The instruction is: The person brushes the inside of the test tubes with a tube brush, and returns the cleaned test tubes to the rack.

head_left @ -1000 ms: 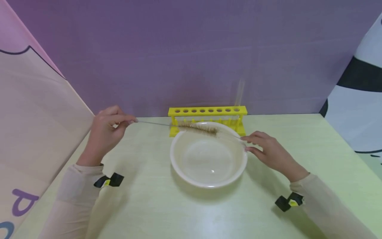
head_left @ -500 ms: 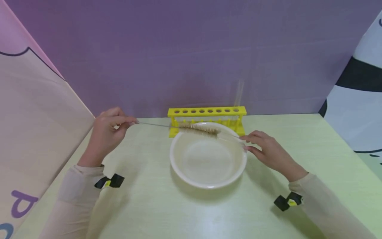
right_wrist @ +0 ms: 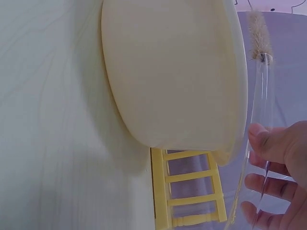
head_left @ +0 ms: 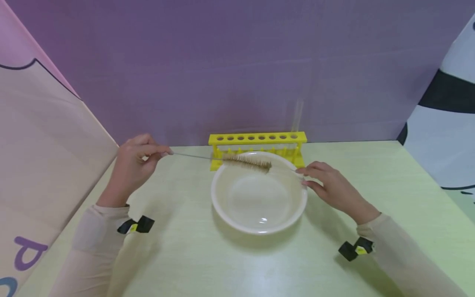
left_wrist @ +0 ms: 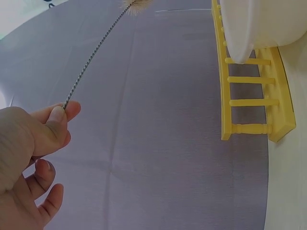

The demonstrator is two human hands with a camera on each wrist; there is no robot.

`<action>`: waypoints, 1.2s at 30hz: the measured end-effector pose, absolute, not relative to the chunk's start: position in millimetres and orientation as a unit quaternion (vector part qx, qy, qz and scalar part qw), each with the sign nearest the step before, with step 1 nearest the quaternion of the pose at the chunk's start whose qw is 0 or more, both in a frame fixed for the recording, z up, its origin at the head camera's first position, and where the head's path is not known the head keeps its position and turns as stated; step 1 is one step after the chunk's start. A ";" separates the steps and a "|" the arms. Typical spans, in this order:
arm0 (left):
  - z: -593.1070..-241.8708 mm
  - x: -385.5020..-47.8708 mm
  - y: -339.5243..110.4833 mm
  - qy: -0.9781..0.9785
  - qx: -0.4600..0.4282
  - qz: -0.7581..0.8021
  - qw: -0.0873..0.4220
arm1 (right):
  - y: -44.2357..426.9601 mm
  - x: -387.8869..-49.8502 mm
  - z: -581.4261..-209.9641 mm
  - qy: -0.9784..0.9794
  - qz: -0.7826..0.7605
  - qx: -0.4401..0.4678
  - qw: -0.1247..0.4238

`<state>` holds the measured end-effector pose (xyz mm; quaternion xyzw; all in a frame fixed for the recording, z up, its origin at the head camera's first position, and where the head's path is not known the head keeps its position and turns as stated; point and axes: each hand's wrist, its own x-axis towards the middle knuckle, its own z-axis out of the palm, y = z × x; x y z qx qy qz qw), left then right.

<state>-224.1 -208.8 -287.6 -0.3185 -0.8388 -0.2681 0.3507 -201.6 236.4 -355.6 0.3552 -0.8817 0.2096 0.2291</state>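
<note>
At the front of the pale green bench (head_left: 208, 268), two light sleeves (head_left: 87, 247) reach in, one from each side. Each has a small black and yellow thing (head_left: 136, 225) near the wrist. Up ahead, the left hand (head_left: 135, 165) pinches the thin twisted wire of a brush (head_left: 246, 161) between its thumb and fingers. Its other fingers are curled a bit and sit apart. The right hand (head_left: 332, 185) holds a clear tube (right_wrist: 263, 103), with its thumb on one side and its fingers on the other. The brush and the tube are in the air, almost end to end. The fuzzy tan tip of the brush is right at the tube's open end, and I can't tell if any of it is inside. Under them, a big round white bowl (head_left: 256, 198) sits on the bench. The brush is over its back part, and the right hand is near its right rim. Just behind the bowl is a yellow rack (head_left: 257, 138) with a row of round holes on top. Something clear and thin, like a tube (head_left: 298, 116), pokes up at its right end. Farthest back is a plain purple wall (head_left: 222, 62).
</note>
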 end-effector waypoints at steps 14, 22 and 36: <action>-290.9 -229.6 -206.3 -0.839 -0.337 -0.247 0.348 | 234.6 -200.6 -354.6 -0.888 0.193 0.350 0.226; -292.3 -229.9 -203.3 -0.826 -0.348 -0.240 0.373 | 235.7 -201.7 -355.2 -0.888 0.179 0.354 0.233; -295.5 -237.5 -203.5 -0.773 -0.402 -0.190 0.453 | 238.0 -201.7 -355.1 -0.882 0.187 0.374 0.216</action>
